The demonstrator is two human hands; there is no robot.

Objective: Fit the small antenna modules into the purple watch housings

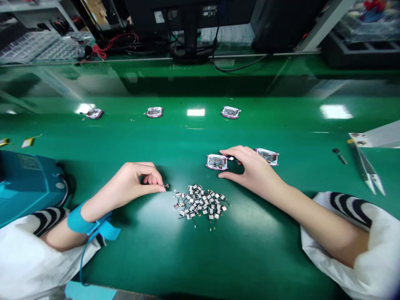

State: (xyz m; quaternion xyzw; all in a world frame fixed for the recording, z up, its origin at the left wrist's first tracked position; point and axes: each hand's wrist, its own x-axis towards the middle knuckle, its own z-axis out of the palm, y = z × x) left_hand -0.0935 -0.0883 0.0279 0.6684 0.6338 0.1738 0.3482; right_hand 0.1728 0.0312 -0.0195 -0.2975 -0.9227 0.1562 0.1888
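Open PCB case (217, 162) at R hand (219, 163)

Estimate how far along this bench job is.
Done: can't confirm any unit; the three cases in the back row are set apart, but all show bare circuit boards. In hand: left hand pinches a small part; right hand is spread at the right edge of the near case. Left, probably: the loose parts pile, plus the open case beyond the right hand. Looks mid-job.
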